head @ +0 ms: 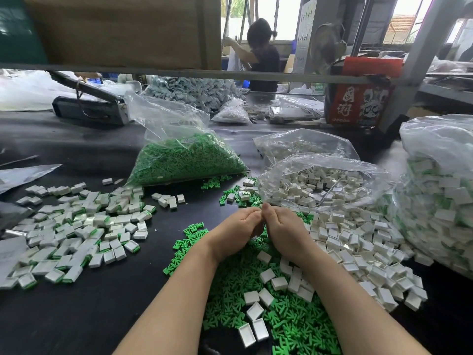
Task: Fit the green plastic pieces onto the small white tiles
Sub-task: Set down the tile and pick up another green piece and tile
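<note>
My left hand (pixel 236 230) and my right hand (pixel 284 229) meet thumb to thumb above the black table, backs towards the camera, fingers curled inward. They pinch something small between them, and the fingers hide what it is. Under my wrists lies a heap of loose green plastic pieces (pixel 289 326) with a few white tiles (pixel 256 310) on top. To the right spreads a pile of bare white tiles (pixel 358 247). At the left lies a pile of white tiles with green pieces fitted (pixel 76 226).
An open bag of green pieces (pixel 184 160) lies behind the hands, and an open bag of white tiles (pixel 320 185) is at the centre right. A big bag of fitted tiles (pixel 440 196) stands at the far right. A person works beyond the shelf rail (pixel 179 73).
</note>
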`<state>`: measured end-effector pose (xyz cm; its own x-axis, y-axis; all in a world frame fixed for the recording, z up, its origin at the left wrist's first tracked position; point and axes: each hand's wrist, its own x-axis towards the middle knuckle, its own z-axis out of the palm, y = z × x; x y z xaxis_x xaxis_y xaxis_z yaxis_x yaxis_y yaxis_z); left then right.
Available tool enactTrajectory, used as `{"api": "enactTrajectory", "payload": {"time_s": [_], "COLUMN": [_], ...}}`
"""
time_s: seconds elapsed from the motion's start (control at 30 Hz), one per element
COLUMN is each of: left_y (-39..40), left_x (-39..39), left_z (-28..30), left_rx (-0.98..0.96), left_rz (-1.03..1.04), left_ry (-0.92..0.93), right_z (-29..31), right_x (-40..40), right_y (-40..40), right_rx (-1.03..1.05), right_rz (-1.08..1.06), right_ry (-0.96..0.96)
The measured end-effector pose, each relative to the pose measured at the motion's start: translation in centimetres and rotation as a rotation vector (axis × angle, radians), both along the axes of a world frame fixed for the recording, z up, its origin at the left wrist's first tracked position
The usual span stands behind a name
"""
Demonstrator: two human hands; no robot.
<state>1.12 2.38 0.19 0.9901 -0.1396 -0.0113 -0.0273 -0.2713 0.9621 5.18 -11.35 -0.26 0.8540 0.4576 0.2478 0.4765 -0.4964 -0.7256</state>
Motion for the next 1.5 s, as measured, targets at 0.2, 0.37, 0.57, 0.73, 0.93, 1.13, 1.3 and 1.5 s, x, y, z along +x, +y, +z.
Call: {"api": "enactTrajectory", "payload": {"time_s": [0.2, 0.37, 0.57, 0.73, 0.93, 1.13, 1.3, 1.5], "left_y": [-0.1, 0.0, 0.3, 0.3, 0.4, 0.4, 0.6, 0.7], "left_x": [0.0, 0.1, 0.3, 0.0, 0.0, 0.1, 0.2, 0.2], "left_z": [0.2, 0.0, -0.5, -0.3, -0.2, -0.3, -0.6, -0.6], "left_rx": [0.015, 0.007, -0.091, -0.16, -0.168, -0.134, -0.137, -0.148], "left_rz": [-0.017, -0.023, -0.018, -0.013, -0.037, -0.058, -0.09, -0.118], "left_ry": [-0.01, -0.011, -0.025, -0.055, -0.072, -0.068, -0.053, -0.044], "right_z": [-0.1, 0.0, 0.1, 0.6, 0.6, 0.3, 0.7, 1.1], "right_x": [0.1, 0.1, 0.0, -0.1, 0.1, 0.3, 0.1, 0.1], "right_y": [-0.1, -0.2, -0.1, -0.4, -0.3, -0.3, -0.6, -1.0], "right_rx": [-0.02, -0.013, 0.301, 0.415, 0.457, 0.392, 0.335, 0.26], "right_rz": [0.018, 0.021, 0.105, 0.163, 0.166, 0.14, 0.142, 0.129], "right_ry": [-0.008, -0.026, 0.318, 0.445, 0.417, 0.365, 0.373, 0.363]}}
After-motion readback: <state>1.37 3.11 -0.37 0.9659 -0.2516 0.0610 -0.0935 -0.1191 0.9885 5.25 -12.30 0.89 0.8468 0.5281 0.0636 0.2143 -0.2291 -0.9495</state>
